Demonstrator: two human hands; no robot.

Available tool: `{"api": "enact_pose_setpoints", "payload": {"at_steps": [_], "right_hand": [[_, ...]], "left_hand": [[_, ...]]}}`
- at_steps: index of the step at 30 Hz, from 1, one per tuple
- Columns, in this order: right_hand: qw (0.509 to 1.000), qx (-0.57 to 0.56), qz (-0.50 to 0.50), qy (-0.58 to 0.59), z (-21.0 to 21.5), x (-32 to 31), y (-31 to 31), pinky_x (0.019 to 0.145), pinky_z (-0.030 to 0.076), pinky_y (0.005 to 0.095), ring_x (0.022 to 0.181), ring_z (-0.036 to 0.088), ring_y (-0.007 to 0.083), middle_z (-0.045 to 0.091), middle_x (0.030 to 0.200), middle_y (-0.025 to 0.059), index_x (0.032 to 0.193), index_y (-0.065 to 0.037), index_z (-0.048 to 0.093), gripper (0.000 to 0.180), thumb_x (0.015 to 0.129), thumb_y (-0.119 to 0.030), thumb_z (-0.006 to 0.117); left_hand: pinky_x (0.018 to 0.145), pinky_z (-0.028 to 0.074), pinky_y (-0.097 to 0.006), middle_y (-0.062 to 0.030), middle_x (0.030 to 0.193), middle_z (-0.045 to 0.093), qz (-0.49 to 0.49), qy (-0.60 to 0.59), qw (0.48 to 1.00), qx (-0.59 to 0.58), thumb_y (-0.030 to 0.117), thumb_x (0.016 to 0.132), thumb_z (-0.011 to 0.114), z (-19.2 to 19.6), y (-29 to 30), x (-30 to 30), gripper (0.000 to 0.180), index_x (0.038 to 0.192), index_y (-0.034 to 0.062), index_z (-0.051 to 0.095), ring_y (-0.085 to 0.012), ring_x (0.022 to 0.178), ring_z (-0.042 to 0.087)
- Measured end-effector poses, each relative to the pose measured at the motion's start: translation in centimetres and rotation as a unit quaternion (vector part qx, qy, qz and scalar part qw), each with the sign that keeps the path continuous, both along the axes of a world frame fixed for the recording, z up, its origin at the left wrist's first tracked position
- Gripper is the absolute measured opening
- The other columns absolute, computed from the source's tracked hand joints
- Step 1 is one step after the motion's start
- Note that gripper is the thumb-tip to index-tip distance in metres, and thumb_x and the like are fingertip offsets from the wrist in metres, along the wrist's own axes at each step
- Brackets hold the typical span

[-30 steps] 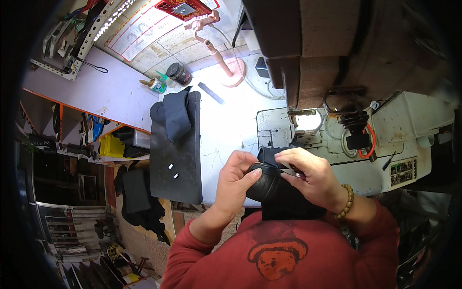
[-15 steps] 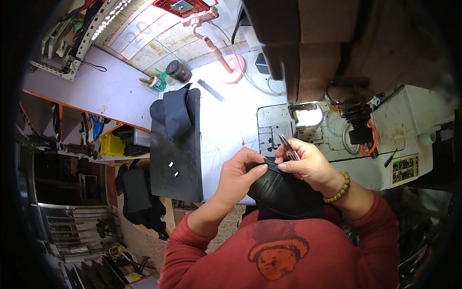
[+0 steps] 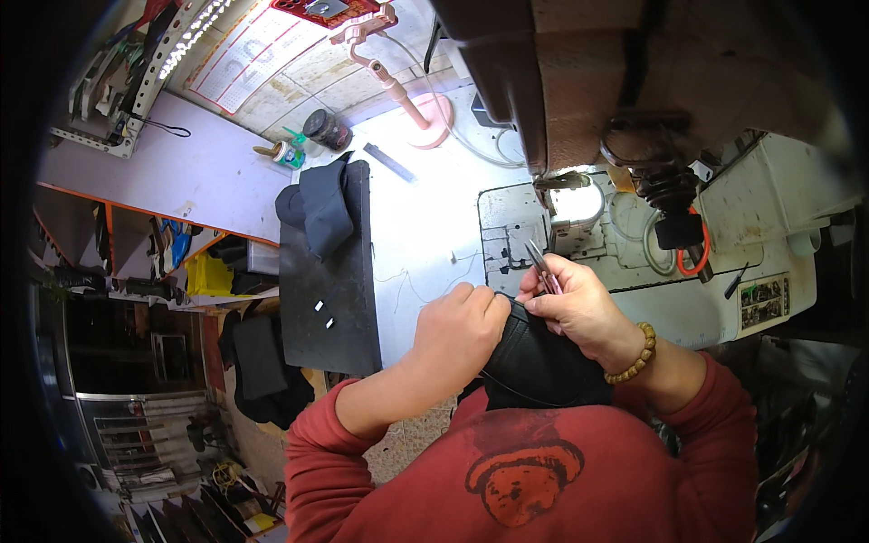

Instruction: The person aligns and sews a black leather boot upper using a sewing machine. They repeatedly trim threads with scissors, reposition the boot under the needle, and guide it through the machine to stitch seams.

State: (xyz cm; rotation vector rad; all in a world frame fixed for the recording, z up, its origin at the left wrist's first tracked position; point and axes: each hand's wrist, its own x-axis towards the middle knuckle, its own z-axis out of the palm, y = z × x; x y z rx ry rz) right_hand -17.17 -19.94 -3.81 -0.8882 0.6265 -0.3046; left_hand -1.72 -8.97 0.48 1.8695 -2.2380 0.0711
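Note:
A black stitched leather piece (image 3: 543, 362) lies over my lap, its top edge raised between my hands. My left hand (image 3: 462, 330) is closed in a fist at that edge, knuckles up; its fingertips are hidden, and it seems to grip the leather. My right hand (image 3: 584, 303), with a beaded bracelet on the wrist, is closed around thread snips (image 3: 541, 262), whose metal points stick out upward past the fingers. Its thumb and a fingertip also pinch near the leather's top edge.
Ahead right stands a sewing machine (image 3: 579, 90) with its metal bed plate (image 3: 507, 217). A black board (image 3: 326, 290) at left bears dark cut pieces (image 3: 326, 217) and two small white bits. Loose threads (image 3: 407, 281) lie on the white table. Behind are a pink phone stand (image 3: 430, 127) and a jar (image 3: 326, 131).
My left hand has turned over from a fingertip pinch into a fist with the knuckles up. The right hand stays at the edge with the snips. The view has shifted slightly.

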Motion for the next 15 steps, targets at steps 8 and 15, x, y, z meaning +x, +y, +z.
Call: {"api": "enact_pose_setpoints", "payload": {"at_steps": [8, 15], "right_hand": [[0.998, -0.048, 0.001, 0.028, 0.7, 0.1, 0.5, 0.044, 0.038, 0.0199, 0.05, 0.046, 0.0052, 0.056, 0.076, 0.0012, 0.094, -0.003, 0.057, 0.011, 0.086, 0.005, 0.058], [0.998, -0.053, 0.0, 0.035, 0.6, -0.1, 0.3, 0.042, 0.037, 0.0229, 0.049, 0.046, 0.0067, 0.055, 0.072, 0.0016, 0.092, -0.002, 0.056, 0.011, 0.085, 0.006, 0.054]], "left_hand": [[0.052, 0.045, -0.032, -0.0031, 0.068, 0.053, -0.054, -0.071, 0.995, 0.042, 0.009, 0.068, 0.063, 0.4, -0.9, -0.3, 0.011, 0.072, 0.0106, 0.053, -0.0196, 0.064, 0.057], [0.053, 0.044, -0.03, -0.0009, 0.067, 0.05, -0.17, -0.093, 0.981, 0.013, 0.013, 0.064, 0.066, -0.6, -2.1, 0.1, 0.015, 0.07, 0.0114, 0.052, -0.0161, 0.066, 0.054]]}}
